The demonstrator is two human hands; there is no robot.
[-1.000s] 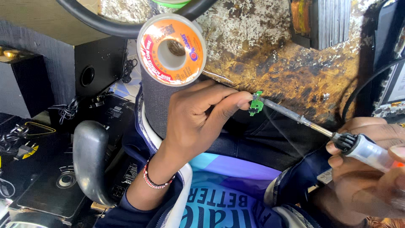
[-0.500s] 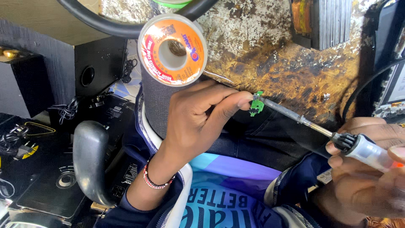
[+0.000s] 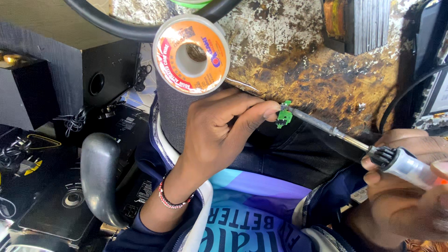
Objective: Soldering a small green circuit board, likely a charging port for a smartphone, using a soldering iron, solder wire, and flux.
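My left hand (image 3: 223, 130) pinches a small green circuit board (image 3: 283, 115) between thumb and forefinger at the edge of a worn, rust-stained workbench (image 3: 322, 74). A thin strand of solder wire (image 3: 242, 84) runs from the hand up to an orange solder spool (image 3: 191, 53) lying on the bench. My right hand (image 3: 406, 186) grips the clear handle of a soldering iron (image 3: 340, 134). The iron's metal tip touches the green board.
A black stack of metal plates, like a transformer (image 3: 357, 23), stands at the bench's back right. A thick black cable (image 3: 140, 28) curves across the top. Black speaker boxes (image 3: 105, 74), loose plugs and wires (image 3: 23, 161) lie at the left beside a chair armrest (image 3: 100, 177).
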